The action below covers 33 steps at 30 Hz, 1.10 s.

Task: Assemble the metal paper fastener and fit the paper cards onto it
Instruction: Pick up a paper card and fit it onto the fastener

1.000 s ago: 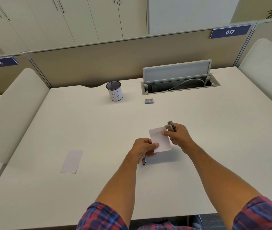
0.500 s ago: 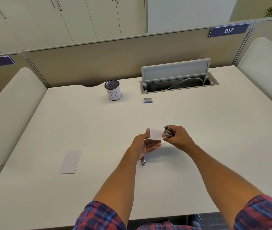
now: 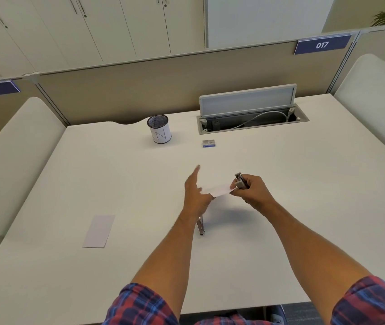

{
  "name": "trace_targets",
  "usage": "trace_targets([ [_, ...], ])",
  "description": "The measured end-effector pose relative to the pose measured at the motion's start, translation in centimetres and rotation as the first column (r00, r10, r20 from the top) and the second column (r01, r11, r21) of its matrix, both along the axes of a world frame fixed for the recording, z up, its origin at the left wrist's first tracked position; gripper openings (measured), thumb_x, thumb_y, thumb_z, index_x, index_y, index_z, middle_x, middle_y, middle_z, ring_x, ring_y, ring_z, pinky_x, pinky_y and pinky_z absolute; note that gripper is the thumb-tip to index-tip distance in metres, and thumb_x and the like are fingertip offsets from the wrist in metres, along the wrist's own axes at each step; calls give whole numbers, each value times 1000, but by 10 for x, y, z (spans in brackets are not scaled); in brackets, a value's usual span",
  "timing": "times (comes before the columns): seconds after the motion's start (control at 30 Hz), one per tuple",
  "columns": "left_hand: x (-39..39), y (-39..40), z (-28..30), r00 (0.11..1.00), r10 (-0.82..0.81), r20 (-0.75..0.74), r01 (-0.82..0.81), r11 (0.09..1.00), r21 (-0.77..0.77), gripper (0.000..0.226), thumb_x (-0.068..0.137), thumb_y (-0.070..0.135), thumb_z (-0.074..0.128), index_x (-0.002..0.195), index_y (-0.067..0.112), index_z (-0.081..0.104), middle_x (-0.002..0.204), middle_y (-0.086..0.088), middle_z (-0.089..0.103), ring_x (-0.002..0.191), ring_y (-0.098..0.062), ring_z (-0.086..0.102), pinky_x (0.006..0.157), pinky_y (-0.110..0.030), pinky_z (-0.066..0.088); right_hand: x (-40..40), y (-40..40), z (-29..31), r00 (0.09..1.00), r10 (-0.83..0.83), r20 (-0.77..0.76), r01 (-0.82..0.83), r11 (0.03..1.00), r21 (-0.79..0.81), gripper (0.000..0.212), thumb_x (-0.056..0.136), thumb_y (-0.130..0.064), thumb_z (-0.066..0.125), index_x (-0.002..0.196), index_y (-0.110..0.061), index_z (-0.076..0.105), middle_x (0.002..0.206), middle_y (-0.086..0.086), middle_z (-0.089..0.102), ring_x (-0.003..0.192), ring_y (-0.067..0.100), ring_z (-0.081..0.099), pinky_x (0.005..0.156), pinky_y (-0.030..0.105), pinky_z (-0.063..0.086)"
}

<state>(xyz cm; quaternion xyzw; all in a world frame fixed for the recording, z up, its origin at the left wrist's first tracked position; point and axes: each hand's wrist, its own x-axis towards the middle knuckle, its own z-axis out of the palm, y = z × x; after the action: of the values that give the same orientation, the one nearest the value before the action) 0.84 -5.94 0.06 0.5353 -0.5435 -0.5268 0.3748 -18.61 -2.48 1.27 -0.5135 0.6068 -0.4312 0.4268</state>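
My right hand (image 3: 253, 192) grips a grey metal fastener part (image 3: 239, 179) in its curled fingers and pinches the right end of a white paper card (image 3: 218, 190) against it. The card hangs level above the desk between my hands. My left hand (image 3: 195, 194) has straight fingers pointing away from me and touches the card's left end. A thin metal strip (image 3: 201, 227) lies on the desk just below my left wrist, partly hidden by it. A second paper card (image 3: 98, 231) lies flat at the near left.
A white mesh-topped pen cup (image 3: 159, 129) stands at the back of the white desk (image 3: 304, 207). A small blue-and-grey box (image 3: 209, 143) lies near an open cable tray (image 3: 252, 120) with its lid raised. Padded side panels flank the desk.
The card has tipped from facing me to nearly level. My left hand let go of its lower corner and straightened its fingers. My right hand stayed in place with the metal part.
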Motion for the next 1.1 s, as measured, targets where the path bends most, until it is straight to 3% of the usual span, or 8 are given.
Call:
trace_targets([
  [0.07,0,-2,-4,997,7,78,-2,998,-64,49,79,14,82,124,27,68,131,11,53,120,-8,54,105,-41,47,-2,-2,-1,999,-27,31,27,1000,5,23,79,11,72,75,-11,70,52,-19,56,47,-2,50,48,6,36],
  [0.17,1,-4,-5,994,-1,109,1,1000,-5,10,89,19,74,94,13,78,88,5,72,74,-7,63,78,-39,56,0,-2,-1,997,-66,41,68,996,-56,15,79,11,75,77,-3,70,57,-18,61,52,-2,53,50,6,38],
  [0.23,1,-3,-7,998,-44,47,40,995,91,18,92,19,71,93,2,76,76,-3,68,67,-17,60,66,-36,56,3,-3,1,995,-90,43,94,991,-100,11,79,8,77,79,-1,70,64,-14,66,56,0,55,53,11,43],
  [0.33,0,4,-5,989,-57,-138,92,960,263,19,96,17,67,103,0,73,83,-6,73,71,-21,71,58,-27,58,5,-3,3,997,-79,3,79,990,-113,18,77,10,75,76,-8,72,70,-5,70,58,12,61,58,21,51],
  [0.53,-3,6,10,924,104,-367,103,859,502,37,91,0,36,111,3,67,97,-19,77,84,-33,76,58,-28,59,7,2,-6,940,24,-339,-72,989,-129,20,76,-1,69,76,-20,73,74,-21,71,70,0,65,65,13,49],
  [0.7,-3,5,12,905,124,-407,122,842,526,35,97,3,33,118,1,61,99,-22,75,80,-35,75,57,-29,57,10,0,-9,883,68,-464,-136,984,-115,8,78,-12,67,77,-4,66,73,9,71,71,35,63,67,44,56],
  [0.97,-3,5,14,941,73,-329,91,884,458,37,92,-3,38,118,2,64,103,-19,75,76,-27,75,49,-23,50,7,-3,-8,886,27,-462,-91,989,-116,15,70,-25,57,68,-10,57,61,4,62,57,21,42,53,34,43],
  [1.1,-2,4,16,912,69,-405,154,856,494,36,96,15,44,119,-4,63,106,-24,70,72,-27,72,51,-25,49,6,-1,-9,884,29,-466,-83,992,-97,17,70,-27,59,65,-11,53,58,2,57,56,17,35,53,28,36],
])
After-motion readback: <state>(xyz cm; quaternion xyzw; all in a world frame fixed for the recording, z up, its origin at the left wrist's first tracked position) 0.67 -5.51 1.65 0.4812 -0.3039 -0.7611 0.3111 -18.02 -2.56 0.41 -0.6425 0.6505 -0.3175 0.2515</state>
